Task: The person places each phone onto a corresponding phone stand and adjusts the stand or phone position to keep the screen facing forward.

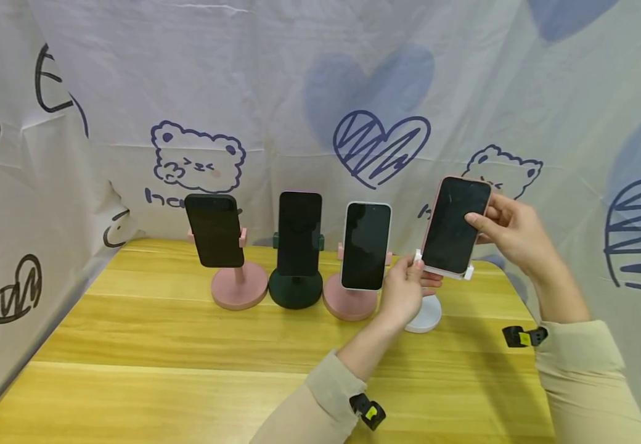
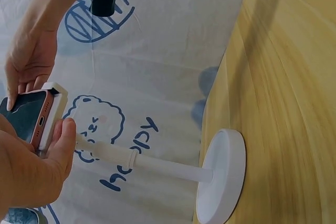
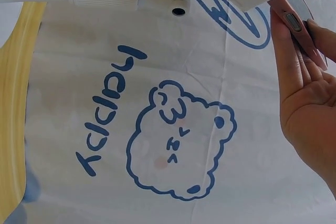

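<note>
A pink-edged smartphone (image 1: pixel 456 225) with a dark screen leans slightly tilted at the white phone stand (image 1: pixel 424 316), its lower end at the stand's clamp. My right hand (image 1: pixel 514 237) pinches the phone's right edge, thumb on the screen and fingers behind. With my left hand (image 1: pixel 404 293) I hold the white clamp at its lower left. The left wrist view shows the stand's white pole and round base (image 2: pixel 226 177) upright on the table. From the right wrist, the phone's charging port end (image 3: pixel 293 22) shows beside the white holder; part of the clamp is cut off.
To the left stand a pink stand (image 1: pixel 240 288) with a black phone (image 1: pixel 214 231), a dark green stand (image 1: pixel 295 293) with a dark phone (image 1: pixel 299 234), and another pink stand (image 1: pixel 348 302) with a white-edged phone (image 1: pixel 366 246). A printed cloth (image 1: pixel 287 123) hangs behind the wooden table (image 1: pixel 159 345).
</note>
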### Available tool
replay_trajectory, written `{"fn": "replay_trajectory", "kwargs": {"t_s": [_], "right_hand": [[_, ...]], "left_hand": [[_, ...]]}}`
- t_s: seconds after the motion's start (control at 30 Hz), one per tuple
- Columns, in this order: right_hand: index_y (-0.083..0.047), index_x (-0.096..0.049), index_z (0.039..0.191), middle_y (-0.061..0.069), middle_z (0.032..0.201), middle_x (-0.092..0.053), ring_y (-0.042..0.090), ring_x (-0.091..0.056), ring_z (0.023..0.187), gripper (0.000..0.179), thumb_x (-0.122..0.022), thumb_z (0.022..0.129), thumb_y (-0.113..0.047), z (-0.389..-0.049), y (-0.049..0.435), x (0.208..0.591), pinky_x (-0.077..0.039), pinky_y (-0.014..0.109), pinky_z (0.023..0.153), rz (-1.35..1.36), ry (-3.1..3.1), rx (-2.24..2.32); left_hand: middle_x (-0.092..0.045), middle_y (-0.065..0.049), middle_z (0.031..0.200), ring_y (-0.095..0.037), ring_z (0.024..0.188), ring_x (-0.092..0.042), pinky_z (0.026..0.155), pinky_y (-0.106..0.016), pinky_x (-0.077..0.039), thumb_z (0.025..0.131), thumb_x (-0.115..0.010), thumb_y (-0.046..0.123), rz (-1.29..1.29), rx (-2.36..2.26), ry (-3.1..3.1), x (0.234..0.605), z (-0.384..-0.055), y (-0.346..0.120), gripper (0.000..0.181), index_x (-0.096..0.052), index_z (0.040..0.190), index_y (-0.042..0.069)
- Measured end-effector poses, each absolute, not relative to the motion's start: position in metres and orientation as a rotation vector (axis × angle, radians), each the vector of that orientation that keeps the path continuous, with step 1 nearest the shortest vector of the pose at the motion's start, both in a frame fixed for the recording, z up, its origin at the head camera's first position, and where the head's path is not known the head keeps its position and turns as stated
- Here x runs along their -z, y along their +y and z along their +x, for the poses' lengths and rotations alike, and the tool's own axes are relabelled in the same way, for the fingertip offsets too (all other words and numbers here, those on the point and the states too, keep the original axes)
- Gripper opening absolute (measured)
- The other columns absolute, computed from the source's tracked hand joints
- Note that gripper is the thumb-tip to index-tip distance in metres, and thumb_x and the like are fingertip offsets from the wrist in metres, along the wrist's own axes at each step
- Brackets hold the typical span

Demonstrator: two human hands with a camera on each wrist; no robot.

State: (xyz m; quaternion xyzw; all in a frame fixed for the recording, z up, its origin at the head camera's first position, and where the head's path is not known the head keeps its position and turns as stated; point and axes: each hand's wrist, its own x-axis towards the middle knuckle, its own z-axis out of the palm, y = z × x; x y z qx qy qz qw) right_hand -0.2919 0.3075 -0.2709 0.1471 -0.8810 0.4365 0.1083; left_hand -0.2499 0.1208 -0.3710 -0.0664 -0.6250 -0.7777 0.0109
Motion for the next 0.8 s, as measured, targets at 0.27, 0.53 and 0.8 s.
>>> {"fn": "replay_trajectory", "kwargs": {"t_s": [0.27,0.53,0.8], "right_hand": [[0.005,-0.058,0.129,-0.02,0.092,-0.071,0.006,-0.071,0.076,0.035,-0.066,0.104,-0.019,-0.288,0.304,0.273,-0.062,0.022,0.068,0.436,-2.556,-1.303],[-0.001,-0.06,0.133,-0.02,0.099,-0.073,0.004,-0.072,0.079,0.033,-0.066,0.103,-0.014,-0.288,0.305,0.279,-0.062,0.022,0.068,0.499,-2.487,-1.384],[0.0,-0.059,0.136,-0.024,0.099,-0.073,0.005,-0.072,0.079,0.038,-0.065,0.104,-0.018,-0.284,0.303,0.281,-0.062,0.023,0.069,0.454,-2.493,-1.373]], "left_hand": [[-0.076,-0.015,0.091,-0.027,0.087,-0.077,0.076,-0.033,-0.064,0.111,-0.047,0.012,-0.16,2.473,-1.903,0.371,-0.249,0.122,0.026,-0.062,0.123,-0.005],[-0.075,-0.019,0.092,-0.031,0.087,-0.077,0.078,-0.034,-0.064,0.112,-0.044,0.01,-0.186,2.501,-1.854,0.371,-0.249,0.123,0.027,-0.061,0.122,-0.008],[-0.074,-0.017,0.089,-0.031,0.086,-0.077,0.078,-0.034,-0.064,0.112,-0.046,0.011,-0.14,2.519,-1.841,0.371,-0.249,0.124,0.026,-0.062,0.121,-0.007]]}}
